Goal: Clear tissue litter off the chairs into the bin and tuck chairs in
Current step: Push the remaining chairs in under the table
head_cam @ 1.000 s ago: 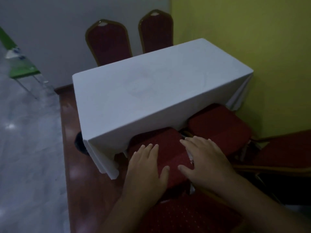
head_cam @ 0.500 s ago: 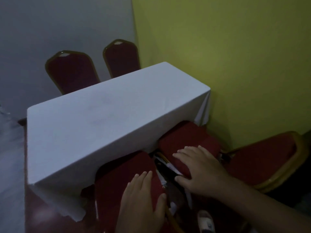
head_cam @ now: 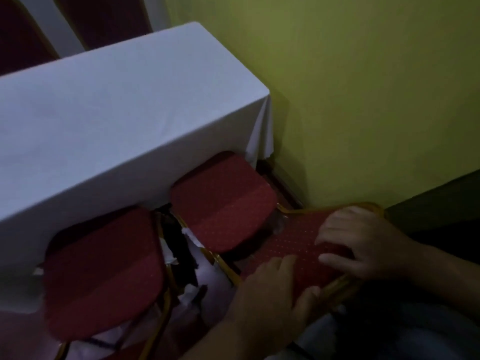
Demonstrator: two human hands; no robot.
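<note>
Two red padded chairs with gold frames stand at the near side of a table (head_cam: pixel 117 105) draped in white cloth. The left chair's seat (head_cam: pixel 104 271) and the right chair's seat (head_cam: pixel 223 201) both sit partly under the cloth. My left hand (head_cam: pixel 270 294) and my right hand (head_cam: pixel 363 242) both grip the right chair's backrest (head_cam: pixel 296 245), fingers on its red front and the left thumb under its gold edge. White scraps (head_cam: pixel 191 236) that look like tissue lie in the dark gap between the two chairs, with more white scraps (head_cam: pixel 189 294) lower down. No bin is in view.
A yellow-green wall (head_cam: pixel 363 100) runs close along the table's right end and behind the right chair. Two more red chair backs (head_cam: pixel 20 35) (head_cam: pixel 104 19) stand at the table's far side. The room is dim.
The view has swung right and closer. Both hands have left the spot between the two chairs and now hold the right chair's backrest.
</note>
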